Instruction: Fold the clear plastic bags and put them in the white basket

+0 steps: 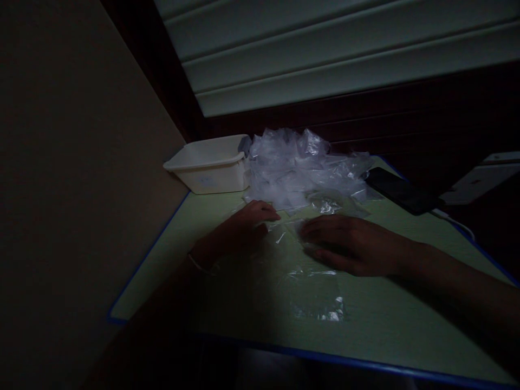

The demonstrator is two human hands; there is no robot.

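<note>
A clear plastic bag (312, 292) lies on the table in front of me, its shiny creases catching a little light. At its upper left is my left hand (247, 222), fingers reaching right, with the thumb apart from them. My right hand (349, 244) rests over the upper right of the plastic, fingers stretched to the left and thumb apart below. Just beyond both hands spreads a heap of crumpled clear plastic bags (288, 168). Dim light makes the fingertips and the bag's edges hard to make out.
A white plastic bin (215, 165) stands at the back left beside the heap. To the right lies a dark phone (400, 189) with a white cable (455, 219). The pale green table (162, 271) has a blue edge; a wall borders it on the left.
</note>
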